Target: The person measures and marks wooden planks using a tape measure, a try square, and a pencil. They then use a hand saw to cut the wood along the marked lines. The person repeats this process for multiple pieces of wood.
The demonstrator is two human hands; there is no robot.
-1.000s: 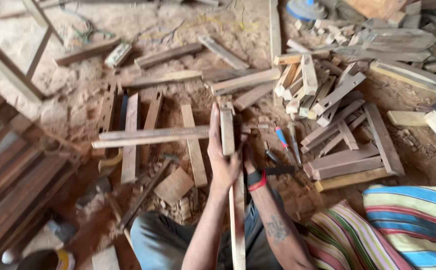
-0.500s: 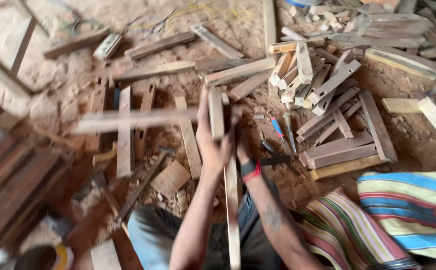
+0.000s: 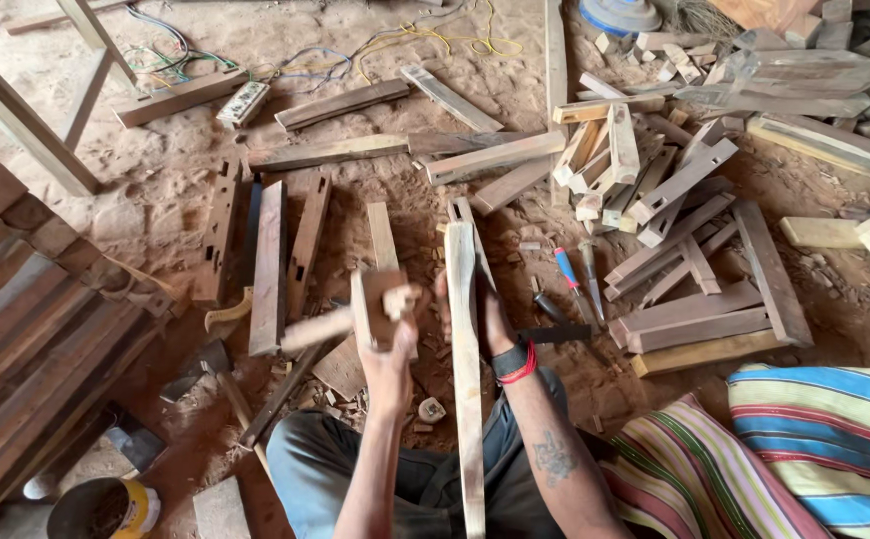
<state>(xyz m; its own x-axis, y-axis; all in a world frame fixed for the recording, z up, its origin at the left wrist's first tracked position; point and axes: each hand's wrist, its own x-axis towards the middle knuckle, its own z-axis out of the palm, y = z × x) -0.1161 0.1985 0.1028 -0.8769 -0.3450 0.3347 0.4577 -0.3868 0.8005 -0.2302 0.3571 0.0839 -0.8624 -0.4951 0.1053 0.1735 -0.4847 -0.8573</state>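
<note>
Both forearms reach forward from the near edge, side by side. The left hand (image 3: 391, 344) is raised with its fingers curled shut in a grip, back of the hand toward the camera. The right hand (image 3: 490, 317), just to the right, is partly hidden; its fingers wrap closed, a band round the wrist and a tattoo on the forearm.
</note>
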